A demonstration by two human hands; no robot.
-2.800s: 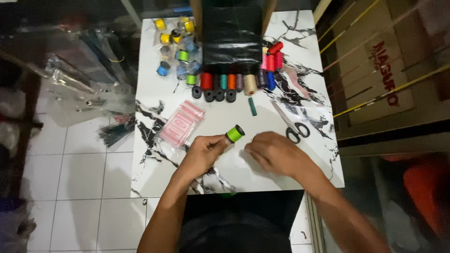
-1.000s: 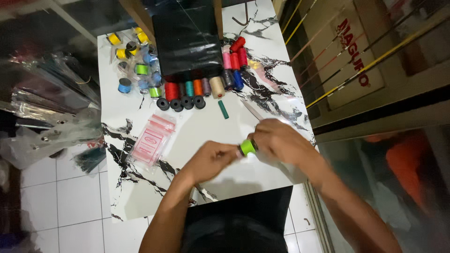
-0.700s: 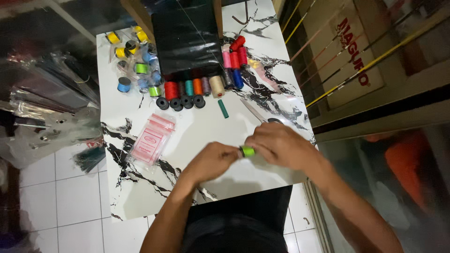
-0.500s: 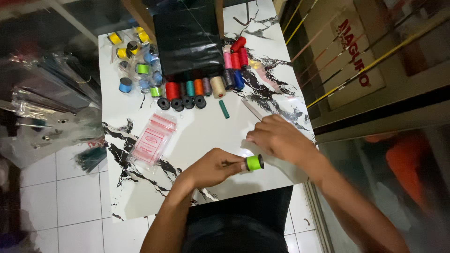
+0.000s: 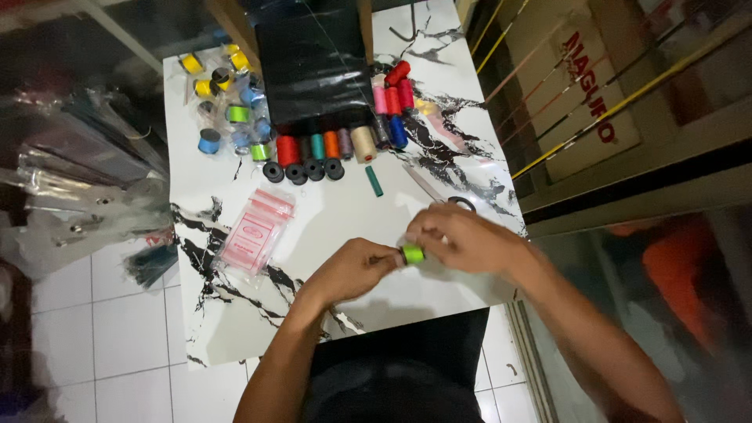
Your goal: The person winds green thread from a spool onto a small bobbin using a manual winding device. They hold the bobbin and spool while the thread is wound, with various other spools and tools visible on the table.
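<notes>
- The spool (image 5: 413, 253) is a small bobbin wound with bright lime-green thread; a dark end shows on its left side, where the fingers meet it.
- It is held just above the table (image 5: 345, 207), near the front edge, between the two hands.
- The left hand (image 5: 352, 270) pinches the spool's left end with thumb and fingertips, the other fingers curled in.
- The right hand (image 5: 462, 239) grips the spool from the right and above, fingers bent over it so that only a short green band shows.
- The table is white with black marble-like streaks. All else lies farther back on it than the spool.
- A pink packet (image 5: 257, 230), flat and clear-fronted, lies to the left of the spool, well apart.
- A teal stick (image 5: 374, 181) lies alone behind the spool, between it and the row of spools.
- That row (image 5: 329, 149) has red, teal, orange, grey and cream thread, the nearer ones showing black round ends.
- Beside the row to the right stand pink, red and blue spools (image 5: 392, 98).
- A loose heap of bobbins (image 5: 227, 102), yellow, blue and green, sits at the far left corner.
- A black sheet (image 5: 313, 59) covers the table's far middle, behind the row.
- Scissors (image 5: 442, 192) lie just behind the right hand, partly hidden by it.
</notes>
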